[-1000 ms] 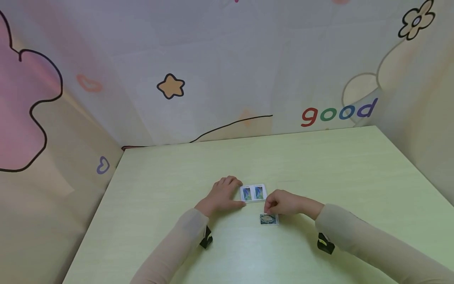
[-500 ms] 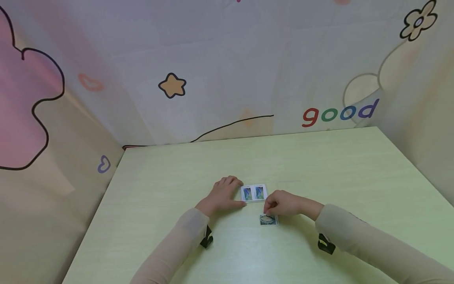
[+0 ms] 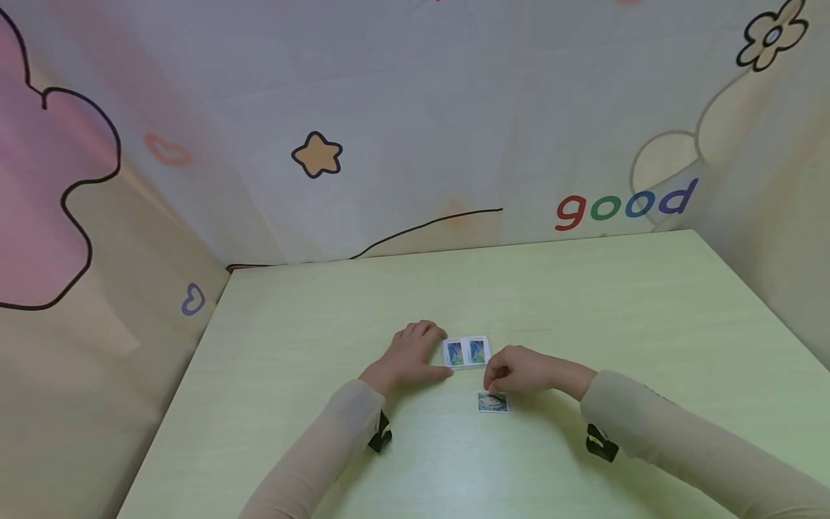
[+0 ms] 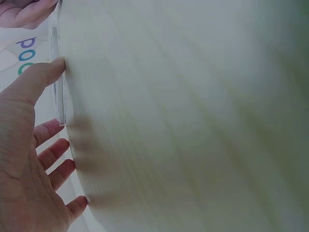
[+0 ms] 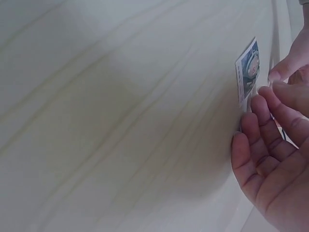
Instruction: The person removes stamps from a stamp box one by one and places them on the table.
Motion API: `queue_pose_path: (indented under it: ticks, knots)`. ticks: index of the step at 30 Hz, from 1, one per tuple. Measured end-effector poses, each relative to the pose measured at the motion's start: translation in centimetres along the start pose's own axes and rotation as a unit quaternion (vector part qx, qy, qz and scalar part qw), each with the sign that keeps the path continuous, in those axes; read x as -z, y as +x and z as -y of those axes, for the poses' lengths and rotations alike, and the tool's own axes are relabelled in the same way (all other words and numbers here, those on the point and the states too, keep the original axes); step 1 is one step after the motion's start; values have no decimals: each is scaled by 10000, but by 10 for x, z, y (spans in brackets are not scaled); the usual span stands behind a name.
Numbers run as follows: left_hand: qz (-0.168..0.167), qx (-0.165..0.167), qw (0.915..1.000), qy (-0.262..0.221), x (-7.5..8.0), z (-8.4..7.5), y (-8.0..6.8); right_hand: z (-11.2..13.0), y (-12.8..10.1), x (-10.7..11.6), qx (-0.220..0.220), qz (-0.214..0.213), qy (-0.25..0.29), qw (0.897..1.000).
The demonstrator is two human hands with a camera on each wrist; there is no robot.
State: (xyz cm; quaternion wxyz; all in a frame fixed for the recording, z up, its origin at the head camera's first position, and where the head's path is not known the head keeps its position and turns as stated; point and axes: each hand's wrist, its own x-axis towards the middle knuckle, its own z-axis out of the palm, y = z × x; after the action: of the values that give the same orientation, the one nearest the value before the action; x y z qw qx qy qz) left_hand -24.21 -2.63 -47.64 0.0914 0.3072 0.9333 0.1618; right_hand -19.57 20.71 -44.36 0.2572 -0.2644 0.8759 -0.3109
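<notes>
**A:** ok so what are the hands actually up to over there?

**B:** right hand (image 3: 519,370) has a little printed card (image 3: 494,403) by its far edge, pinched between thumb and index, other fingers curled in. dark bluish picture with a pale round bit in the middle, white border.

**A:** flat on the table (image 3: 311,317) or lifted?

**B:** can't tell tbh. it's on the near side of that hand, anyway.

**A:** and the left hand (image 3: 411,357)?

**B:** not gripping anything, fingers spread loose. thumb touches the near edge of a flat case (image 3: 467,352), index is up at its far left corner. the case sits between the two hands, clear rim, two blue-green pictures side by side on top. so the card's just nearer to the person and a bit to the right of it.

**A:** right hand touching the case too?

**B:** it's right beside it, couldn't swear to contact.

**A:** rest of the place?

**B:** pale green table, light sleeves, a black strap (image 3: 380,435) under the left cuff. far wall has an orange star (image 3: 317,155) on the left and rainbow "good" lettering (image 3: 626,205) on the right lol
</notes>
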Motion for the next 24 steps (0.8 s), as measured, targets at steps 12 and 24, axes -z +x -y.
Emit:
queue_pose_path:
  ticks: [12,24]
  knots:
    - [33,71,10000,28,1,-1,0,2,-1,8,172,-66,-127,9997]
    - [88,28,9999,43,2,0,-1,14,4,29,198,-126,-455,9987]
